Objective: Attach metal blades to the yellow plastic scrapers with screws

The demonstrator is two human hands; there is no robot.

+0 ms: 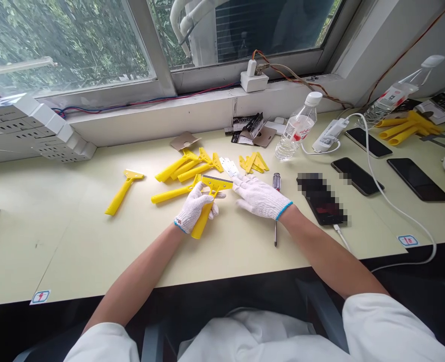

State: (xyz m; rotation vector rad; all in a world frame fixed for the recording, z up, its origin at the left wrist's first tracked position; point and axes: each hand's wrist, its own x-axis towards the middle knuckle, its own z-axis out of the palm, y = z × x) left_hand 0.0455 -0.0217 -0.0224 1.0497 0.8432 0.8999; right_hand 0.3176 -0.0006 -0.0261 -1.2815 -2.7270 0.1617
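Observation:
My left hand (192, 208), in a white knit glove, is closed around a yellow scraper (203, 221) whose head with a dark blade strip points up. At the right end of that head is my right hand (262, 197), gloved too, its fingers stretched out; whether the fingertips touch the head is unclear. Just beyond them lie small white pieces (228, 166). Another yellow scraper (171, 194) lies behind my left hand, and several more scrapers (169, 170) are grouped farther back. Loose yellow plates (254, 162) sit beyond my right hand. A screwdriver (276, 182) lies partly under my right hand.
One scraper (119, 197) lies apart on the left. A water bottle (296, 128), torn black packaging (250, 129) and a power strip (330, 134) stand toward the window. Several phones (358, 176) and a white cable (380, 183) occupy the right side.

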